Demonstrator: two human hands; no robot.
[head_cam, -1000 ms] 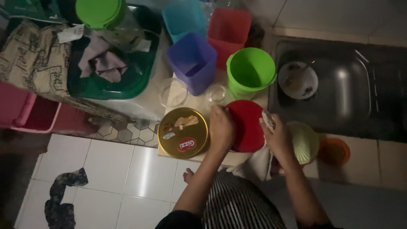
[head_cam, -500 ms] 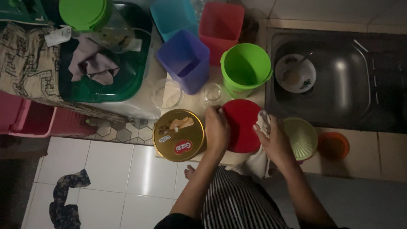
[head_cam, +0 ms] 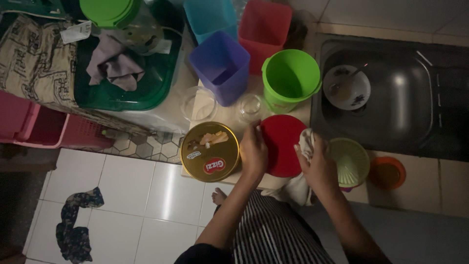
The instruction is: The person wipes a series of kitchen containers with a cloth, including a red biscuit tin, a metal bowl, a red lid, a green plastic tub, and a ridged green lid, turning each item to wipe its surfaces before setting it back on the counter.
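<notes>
Round red lid (head_cam: 282, 144), plain and flat, lying face-up on the counter edge between the gold round tin (head_cam: 210, 152) and the pale green strainer (head_cam: 350, 161), just below the green bucket (head_cam: 291, 78). Being circular, it shows no long axis or pointing direction. The left hand (head_cam: 254, 151) presses on its left rim, fingers curled over the edge; the right hand (head_cam: 320, 164) clutches a white cloth (head_cam: 307, 143) against its right rim.

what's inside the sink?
In the sink sits a round white bowl with a spoon-like utensil leaning in it and some residue. The rest of the basin is dark steel; its right part lies in shadow, so anything there cannot be made out.
</notes>
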